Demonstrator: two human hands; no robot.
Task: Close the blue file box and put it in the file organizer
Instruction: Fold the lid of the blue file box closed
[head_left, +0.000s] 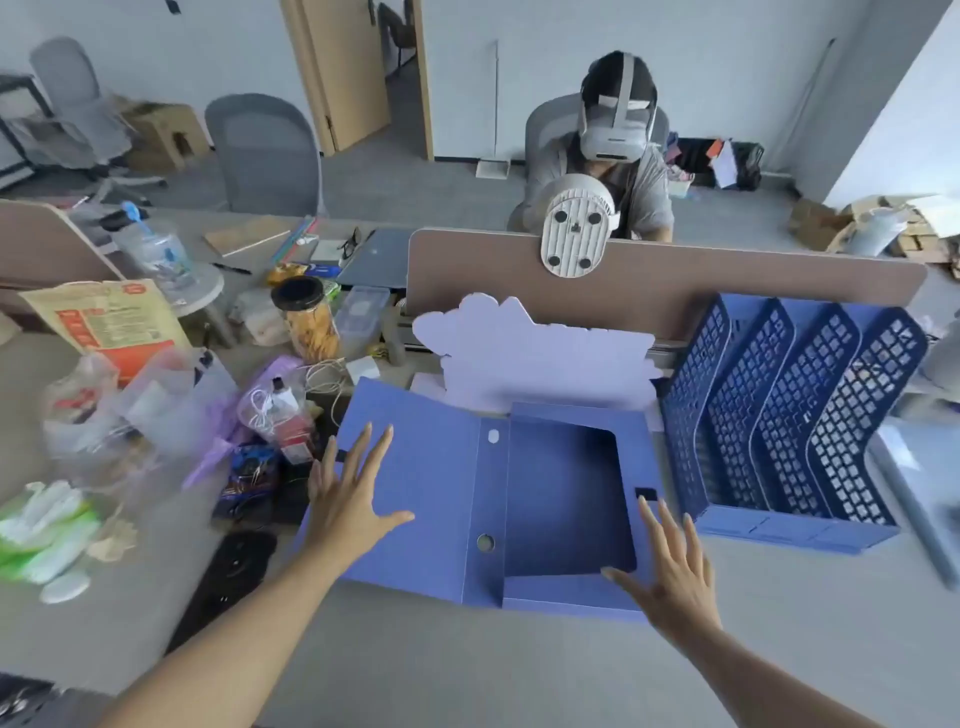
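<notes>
On the bench (467, 665), both hands, left hand (347, 496) and right hand (670, 566), hovered spread and empty over the open blue file box (415, 488), poised to fold it shut beside the file organizer (789, 415).

Item: one view only, head-worn, wide-angle. I have no second camera, so no overlap to log.

Position: above the near edge of the worktop (519, 670), looking forward and down.

Range: close. Both forearms enter from the bottom edge; left hand (348, 499) and right hand (670, 566) sit in the lower middle, over the open blue file box (561, 499).

Facing: across the worktop to the file organizer (789, 415) at right and the brown divider panel (675, 280), then beyond to a seated person (618, 156), the door and the far wall.

Distortion: straight edges bow toward the frame borders.
</notes>
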